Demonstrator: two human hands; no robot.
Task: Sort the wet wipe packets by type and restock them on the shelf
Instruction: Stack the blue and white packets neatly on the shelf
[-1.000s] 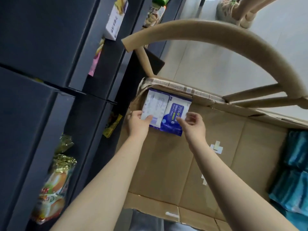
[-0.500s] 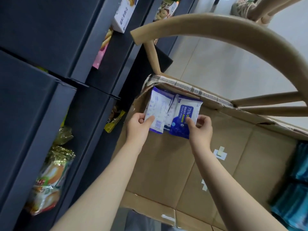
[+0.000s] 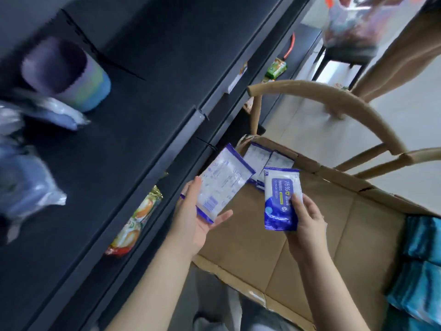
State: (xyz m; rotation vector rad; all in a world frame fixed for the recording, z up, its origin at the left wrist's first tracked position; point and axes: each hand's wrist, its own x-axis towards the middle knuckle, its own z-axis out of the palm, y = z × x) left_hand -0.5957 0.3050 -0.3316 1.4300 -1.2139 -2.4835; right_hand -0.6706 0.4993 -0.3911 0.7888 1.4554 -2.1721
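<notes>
Sorting beside the dark metal shelf unit [image 3: 148,103], over an open brown cardboard box [image 3: 322,247].

The left hand [image 3: 198,220] lies spread under a white wet wipe packet with purple-blue edges [image 3: 224,185], printed back facing up. The packet rests on straight fingers with the thumb stretched out by its lower corner, and nothing is clenched. The right hand [image 3: 307,223] grasps a blue and white wet wipe packet [image 3: 280,201] low on its right side, thumb on the front and fingers wrapped behind, label showing. Both packets hang in the air above the box's left part, close together but not touching. Two more white packets [image 3: 259,161] stand in the box's far left corner. Teal packets [image 3: 420,237] lie at its right end. A tan curved chair back [image 3: 334,101] arches behind the box. On the shelves sit a blurred purple cup [image 3: 66,72] and a colourful snack bag [image 3: 136,223].
</notes>
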